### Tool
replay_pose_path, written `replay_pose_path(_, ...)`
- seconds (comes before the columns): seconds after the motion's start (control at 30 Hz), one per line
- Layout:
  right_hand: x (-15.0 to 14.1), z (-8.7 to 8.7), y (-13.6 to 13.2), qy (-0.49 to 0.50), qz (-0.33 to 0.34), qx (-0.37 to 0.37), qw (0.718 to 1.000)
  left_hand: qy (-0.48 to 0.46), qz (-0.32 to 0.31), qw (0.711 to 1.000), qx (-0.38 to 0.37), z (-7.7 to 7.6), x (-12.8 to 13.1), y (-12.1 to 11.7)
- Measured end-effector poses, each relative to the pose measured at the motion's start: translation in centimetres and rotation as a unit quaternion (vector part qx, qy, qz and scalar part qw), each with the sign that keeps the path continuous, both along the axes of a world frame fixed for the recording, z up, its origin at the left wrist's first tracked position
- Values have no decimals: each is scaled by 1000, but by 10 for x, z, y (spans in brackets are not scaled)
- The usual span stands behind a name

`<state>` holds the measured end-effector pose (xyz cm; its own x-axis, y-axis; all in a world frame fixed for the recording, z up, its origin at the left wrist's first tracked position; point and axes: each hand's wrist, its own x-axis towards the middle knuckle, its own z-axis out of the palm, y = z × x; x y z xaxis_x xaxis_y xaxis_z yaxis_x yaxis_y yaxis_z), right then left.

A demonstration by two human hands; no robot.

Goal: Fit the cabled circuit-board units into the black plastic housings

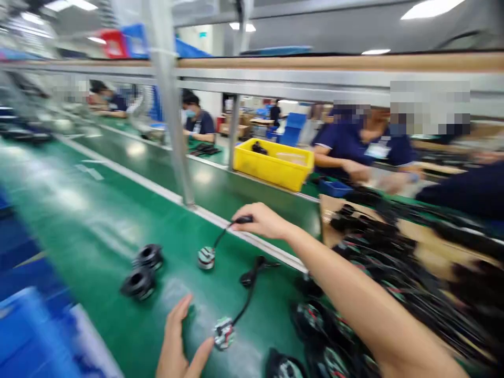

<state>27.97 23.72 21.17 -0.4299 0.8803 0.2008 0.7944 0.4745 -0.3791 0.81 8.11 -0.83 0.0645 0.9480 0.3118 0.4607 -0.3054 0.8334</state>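
Note:
My right hand (263, 220) reaches across the green work surface, its fingers closed on the black end of a cable (244, 219). From that cable runs a thin lead to a small round part (206, 258) with a pale, patterned face. My left hand (177, 341) is low in the picture, fingers and thumb spread. Close to its thumb tip is a second round part (224, 333) with a black cable (249, 299) curving away from it; whether they touch is unclear. Two black ring-shaped housings (138, 282) sit together left of centre.
Many black cabled parts (331, 336) are heaped at the right, some on cardboard (423, 247). A yellow bin (271, 165) stands beyond the metal post (169, 105). Blue crates (31, 336) are at lower left. Co-workers (354, 142) sit across the line.

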Motion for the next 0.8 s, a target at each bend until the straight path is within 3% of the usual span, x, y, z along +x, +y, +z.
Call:
replay_pose_path(0.1,-3,-25,-3,-12,118,-22,993,63,1,998,-3,35,-3,8)
replay_pose_path(0.17,3,-45,-4,-29,142,-31,989,78,-18,997,-8,51,-8,26)
replay_pose_path(0.23,12,-65,-5,-52,130,-38,989,87,-51,994,-33,57,-12,46)
replay_pose_path(0.37,10,-104,-12,-64,82,-50,993,87,-103,988,-75,47,-14,70)
replay_pose_path(0.5,-29,-132,-29,-25,101,-81,991,79,-58,992,-79,37,-12,63)
replay_pose_path(0.63,-65,-141,-44,16,133,-130,982,75,-46,993,-80,39,-13,49)
replay_pose_path(0.8,-76,-139,-53,59,143,-162,975,44,-25,994,-100,37,-14,39)
